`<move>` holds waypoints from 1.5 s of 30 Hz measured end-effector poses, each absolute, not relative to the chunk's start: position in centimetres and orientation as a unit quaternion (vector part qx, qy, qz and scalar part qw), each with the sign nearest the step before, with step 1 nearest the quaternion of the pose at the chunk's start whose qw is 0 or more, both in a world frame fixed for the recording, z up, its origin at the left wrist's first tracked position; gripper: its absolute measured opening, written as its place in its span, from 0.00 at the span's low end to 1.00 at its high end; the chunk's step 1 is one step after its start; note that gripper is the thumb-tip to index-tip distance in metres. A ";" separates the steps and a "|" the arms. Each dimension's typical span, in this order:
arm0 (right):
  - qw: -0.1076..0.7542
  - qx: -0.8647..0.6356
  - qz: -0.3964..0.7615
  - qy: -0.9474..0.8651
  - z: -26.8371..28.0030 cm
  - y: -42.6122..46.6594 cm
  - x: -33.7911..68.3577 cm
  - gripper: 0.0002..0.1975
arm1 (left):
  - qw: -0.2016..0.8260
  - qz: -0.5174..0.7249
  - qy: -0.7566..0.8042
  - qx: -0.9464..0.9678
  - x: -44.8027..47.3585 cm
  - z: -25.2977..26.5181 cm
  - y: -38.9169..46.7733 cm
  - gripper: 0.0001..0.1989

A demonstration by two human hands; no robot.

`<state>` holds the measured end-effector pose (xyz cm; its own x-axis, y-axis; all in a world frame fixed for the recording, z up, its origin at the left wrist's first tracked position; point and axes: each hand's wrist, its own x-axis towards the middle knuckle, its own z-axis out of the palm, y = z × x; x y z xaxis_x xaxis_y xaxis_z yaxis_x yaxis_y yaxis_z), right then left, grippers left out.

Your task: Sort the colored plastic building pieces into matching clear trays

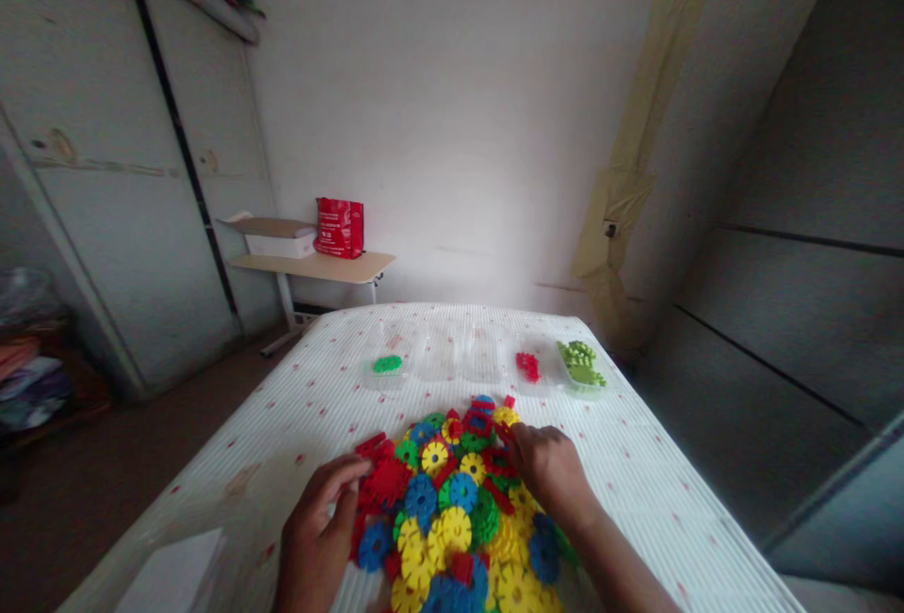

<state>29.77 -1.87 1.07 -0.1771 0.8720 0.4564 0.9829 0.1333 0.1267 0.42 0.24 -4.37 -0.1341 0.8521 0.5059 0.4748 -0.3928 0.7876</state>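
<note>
A heap of plastic snowflake building discs in yellow (450, 528), blue (421, 495), green (484, 516) and red (388, 481) lies in front of me, with some red block-shaped pieces (462, 567) among them. At the heap's left edge is my left hand (321, 519), thumb and fingers apart, its fingertips against the red pieces. My right hand (547, 462) reaches over the far right side of the heap. Its fingers are pinched on a small red piece (504, 431); the hand partly hides that piece.
Beyond the heap stands a row of clear plastic containers, holding green pieces (388, 364), red pieces (527, 366) and light green pieces (582, 363). A white box-like object (173, 571) lies at near left. Behind, a side table (353, 266) bears a red bag (340, 228).
</note>
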 end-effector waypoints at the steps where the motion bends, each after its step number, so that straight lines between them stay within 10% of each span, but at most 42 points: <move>1: 0.153 -0.625 -0.209 -0.736 1.5 -2.0 30.0 0.15 | 0.174 0.541 0.522 0.635 0.4 -4.4 0.3 0.13; 18: 0.145 -0.762 -0.221 -0.591 5.0 6.6 35.8 0.12 | 0.137 0.540 0.513 0.652 0.6 -4.6 0.4 0.11; 32: 0.252 -0.706 -0.003 -0.662 -1.4 0.2 37.2 0.15 | 0.090 0.525 0.500 0.683 1.8 -3.5 -0.3 0.11; 45: 0.363 -0.747 0.087 -0.551 -3.5 -0.4 40.0 0.15 | 0.090 0.211 0.456 0.860 16.9 3.6 3.7 0.09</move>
